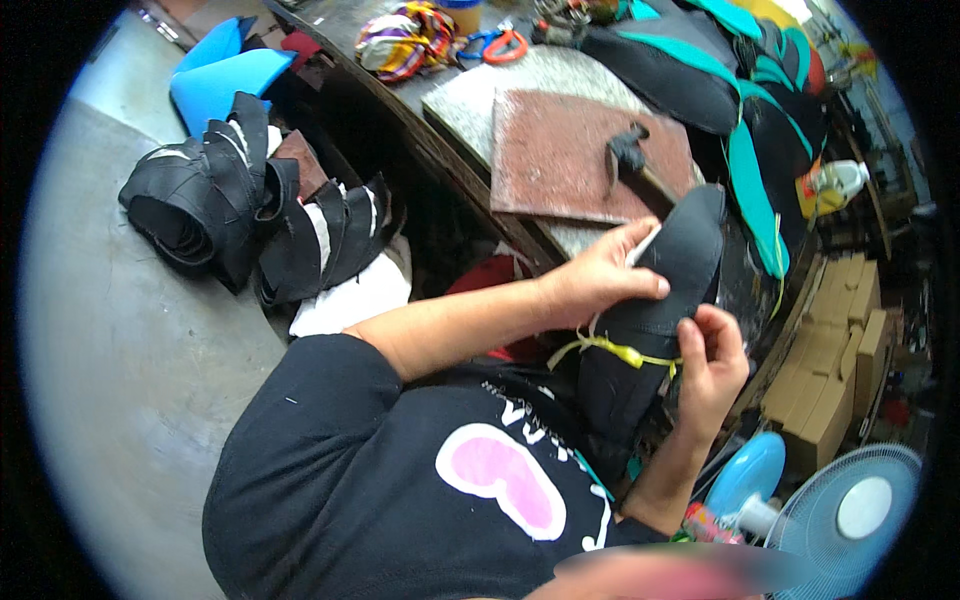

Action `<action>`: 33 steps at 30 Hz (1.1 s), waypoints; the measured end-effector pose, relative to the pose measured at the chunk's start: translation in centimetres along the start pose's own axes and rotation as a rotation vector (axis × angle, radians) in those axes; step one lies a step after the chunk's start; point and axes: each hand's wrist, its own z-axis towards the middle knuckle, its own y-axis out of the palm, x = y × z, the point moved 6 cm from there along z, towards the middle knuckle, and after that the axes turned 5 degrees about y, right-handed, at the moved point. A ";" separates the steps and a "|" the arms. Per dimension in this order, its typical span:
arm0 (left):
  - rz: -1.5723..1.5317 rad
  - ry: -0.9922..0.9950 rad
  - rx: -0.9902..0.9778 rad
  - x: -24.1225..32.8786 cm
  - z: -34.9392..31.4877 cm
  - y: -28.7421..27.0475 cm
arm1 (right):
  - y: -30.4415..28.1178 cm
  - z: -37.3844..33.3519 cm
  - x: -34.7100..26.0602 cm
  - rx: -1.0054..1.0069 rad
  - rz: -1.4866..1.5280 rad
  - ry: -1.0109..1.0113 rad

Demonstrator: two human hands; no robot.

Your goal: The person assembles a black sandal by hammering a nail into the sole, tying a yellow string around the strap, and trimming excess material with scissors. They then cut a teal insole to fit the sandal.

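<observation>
My left hand grips a black, sole-shaped piece, its thumb lying across the face and its fingers partly hidden behind. Around the dark material below that piece runs a knotted yellow strip. My right hand pinches at the strip's right end, beside the black piece's lower edge. Beyond my hands, a hammer lies on a reddish-brown board, its handle partly covered by the black piece.
A pale stone slab lies under the board. Orange-and-blue scissors rest behind it. Teal-edged black pieces pile up at right. Rolled black strips sit at left. Cardboard boxes and a fan stand at lower right.
</observation>
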 end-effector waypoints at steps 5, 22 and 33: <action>0.032 0.102 0.031 0.5 -0.6 -0.4 | 1.3 0.0 0.1 -0.085 0.343 0.058; 0.214 0.072 -0.088 5.7 -4.4 -1.7 | 5.8 0.1 -2.3 -0.580 0.569 0.071; 0.258 0.304 0.318 14.6 -9.2 -3.8 | 14.5 1.4 -5.8 -0.853 0.662 0.128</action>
